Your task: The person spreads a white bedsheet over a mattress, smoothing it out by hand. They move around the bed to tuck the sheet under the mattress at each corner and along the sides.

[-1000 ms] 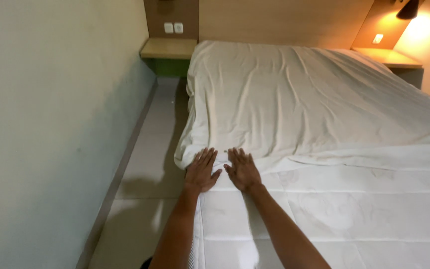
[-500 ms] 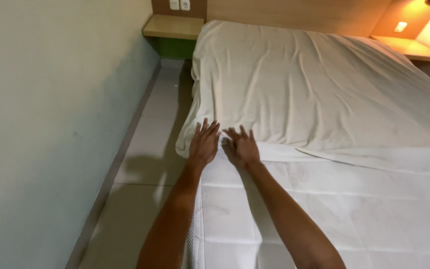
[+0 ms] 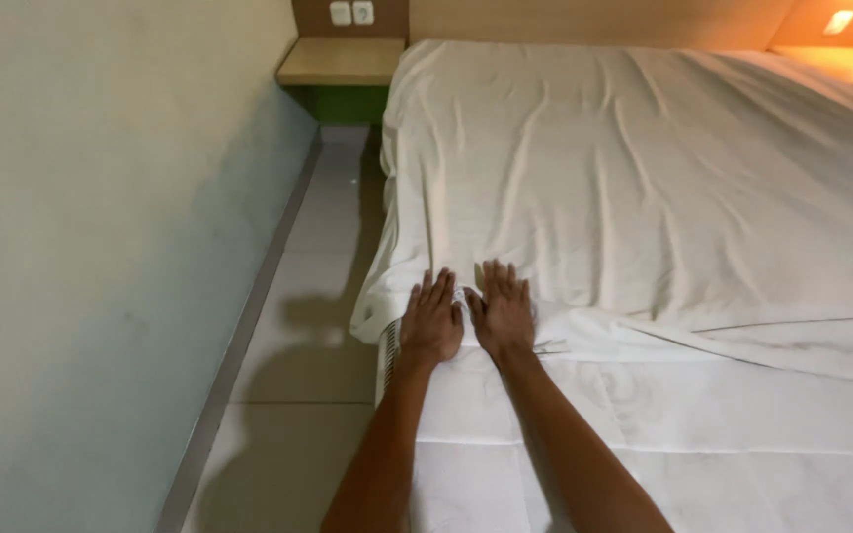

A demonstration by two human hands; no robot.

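A white sheet covers the far part of the bed, its near hem lying across the bare white mattress. My left hand lies flat on that hem close to the bed's left edge, fingers spread. My right hand rests flat beside it, almost touching it, fingers apart on the sheet. Neither hand grips anything. The sheet's corner hangs over the left side of the mattress below my left hand.
A pale wall runs along the left, with a narrow tiled floor strip between it and the bed. A wooden bedside shelf with wall sockets above stands at the head. A lit shelf is at the far right.
Both hands have stayed pressed flat, side by side, on the sheet's hem. The view has shifted and tilted down a little; the lamp at the top right has left the frame.
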